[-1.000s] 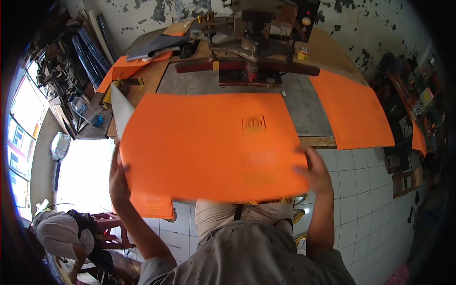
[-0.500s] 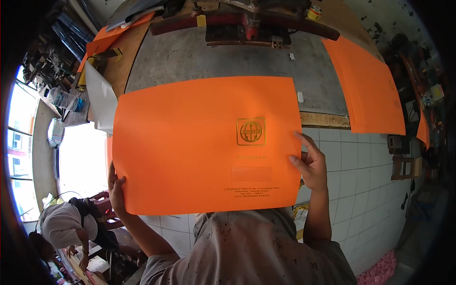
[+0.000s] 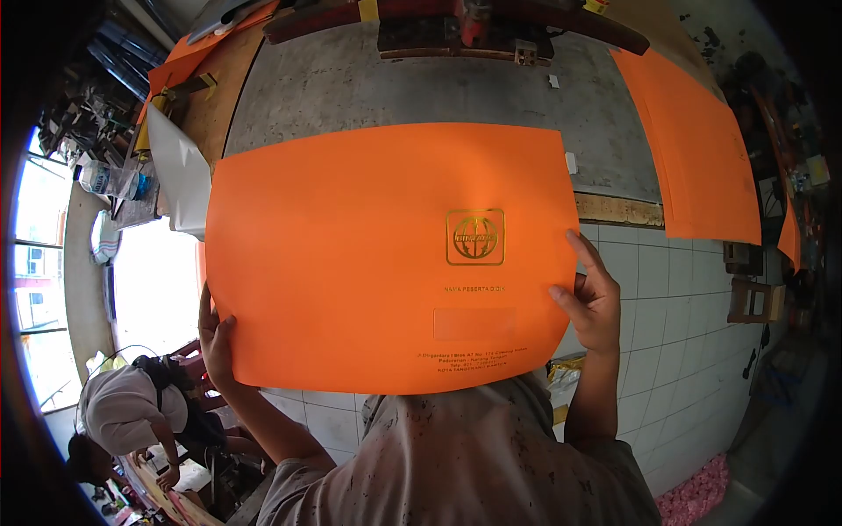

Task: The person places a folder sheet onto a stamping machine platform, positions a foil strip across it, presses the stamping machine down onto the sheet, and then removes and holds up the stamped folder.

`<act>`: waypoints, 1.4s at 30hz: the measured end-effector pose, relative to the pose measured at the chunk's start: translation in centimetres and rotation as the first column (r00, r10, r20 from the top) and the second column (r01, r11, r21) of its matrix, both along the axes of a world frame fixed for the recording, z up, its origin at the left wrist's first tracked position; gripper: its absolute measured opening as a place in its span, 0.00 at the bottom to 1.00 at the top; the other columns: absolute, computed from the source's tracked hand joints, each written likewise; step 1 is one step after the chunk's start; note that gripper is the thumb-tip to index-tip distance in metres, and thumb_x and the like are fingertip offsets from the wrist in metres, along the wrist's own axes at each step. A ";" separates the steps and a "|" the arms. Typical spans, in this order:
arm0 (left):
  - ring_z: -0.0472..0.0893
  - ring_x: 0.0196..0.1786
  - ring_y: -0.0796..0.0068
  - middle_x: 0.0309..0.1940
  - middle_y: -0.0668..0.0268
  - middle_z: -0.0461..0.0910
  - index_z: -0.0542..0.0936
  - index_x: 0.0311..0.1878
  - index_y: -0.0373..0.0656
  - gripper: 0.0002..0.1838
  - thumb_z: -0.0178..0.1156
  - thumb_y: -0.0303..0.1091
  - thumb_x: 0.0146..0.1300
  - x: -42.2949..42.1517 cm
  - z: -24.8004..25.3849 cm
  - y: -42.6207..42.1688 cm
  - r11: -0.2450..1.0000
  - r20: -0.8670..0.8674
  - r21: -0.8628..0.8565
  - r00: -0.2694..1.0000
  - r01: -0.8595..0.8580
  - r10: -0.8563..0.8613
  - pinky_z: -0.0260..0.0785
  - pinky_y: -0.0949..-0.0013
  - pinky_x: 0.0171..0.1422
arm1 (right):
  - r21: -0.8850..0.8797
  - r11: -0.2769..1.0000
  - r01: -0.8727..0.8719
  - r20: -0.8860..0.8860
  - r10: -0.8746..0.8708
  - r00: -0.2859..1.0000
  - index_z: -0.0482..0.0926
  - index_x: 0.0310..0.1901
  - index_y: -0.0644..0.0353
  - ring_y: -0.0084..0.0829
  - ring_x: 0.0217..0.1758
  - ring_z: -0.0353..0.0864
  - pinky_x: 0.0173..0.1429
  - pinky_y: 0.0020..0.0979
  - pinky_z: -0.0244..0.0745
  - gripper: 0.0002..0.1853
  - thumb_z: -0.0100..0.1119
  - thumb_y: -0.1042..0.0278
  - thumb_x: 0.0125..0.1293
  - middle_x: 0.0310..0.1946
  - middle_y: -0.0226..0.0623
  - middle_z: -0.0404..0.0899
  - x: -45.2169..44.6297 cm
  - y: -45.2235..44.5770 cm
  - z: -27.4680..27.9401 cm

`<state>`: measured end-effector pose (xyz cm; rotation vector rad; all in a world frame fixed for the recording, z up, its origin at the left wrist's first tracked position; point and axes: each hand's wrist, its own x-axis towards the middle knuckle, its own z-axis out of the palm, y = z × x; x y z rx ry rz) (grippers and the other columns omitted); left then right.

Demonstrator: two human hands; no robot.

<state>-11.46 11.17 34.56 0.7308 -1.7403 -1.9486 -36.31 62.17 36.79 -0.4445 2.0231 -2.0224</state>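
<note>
A large orange cover sheet spans the space in front of my chest, slightly bowed. It bears a gold globe logo in a square frame, a line of gold lettering, a pale rectangular panel and several lines of dark print. At its lower left edge my left hand grips with the thumb on the front. My right hand pinches the right edge, thumb on the face and the other fingers partly behind. The sheet's near edge meets my stained grey shirt.
Beyond the sheet lies a grey work surface with a red machine bar across its back. More orange sheets hang over its right edge. A translucent sheet and a plastic bottle are at left. Another person bends at lower left.
The sheet's right side and my right hand have shifted slightly right, and the near edge now bows more. The work surface sits higher in view. Both hands keep their hold.
</note>
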 end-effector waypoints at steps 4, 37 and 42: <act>0.81 0.66 0.62 0.65 0.48 0.80 0.57 0.83 0.38 0.48 0.67 0.24 0.59 -0.2 0.8 1.1 1.000 0.013 0.029 1.000 -0.009 0.008 0.77 0.60 0.68 | 0.008 1.000 -0.008 0.007 0.008 1.000 0.64 0.77 0.69 0.27 0.56 0.87 0.50 0.21 0.82 0.37 0.63 0.87 0.66 0.80 0.48 0.61 0.3 0.2 0.3; 0.75 0.72 0.58 0.73 0.46 0.71 0.55 0.83 0.37 0.51 0.71 0.29 0.58 0.5 -2.4 -0.3 1.000 -0.031 0.025 0.999 -0.019 0.019 0.69 0.56 0.74 | -0.030 0.999 -0.016 -0.255 0.008 0.967 0.65 0.75 0.74 0.43 0.77 0.71 0.72 0.38 0.77 0.38 0.66 0.86 0.62 0.78 0.56 0.62 1.4 0.8 2.1; 0.76 0.72 0.58 0.72 0.47 0.72 0.55 0.83 0.37 0.51 0.70 0.28 0.59 0.5 -2.8 -0.4 0.999 -0.056 0.048 0.998 -0.021 0.024 0.70 0.57 0.73 | -0.005 1.000 -0.012 -0.282 0.010 0.959 0.66 0.74 0.74 0.44 0.78 0.70 0.74 0.40 0.76 0.38 0.66 0.86 0.61 0.78 0.55 0.63 1.6 0.9 2.2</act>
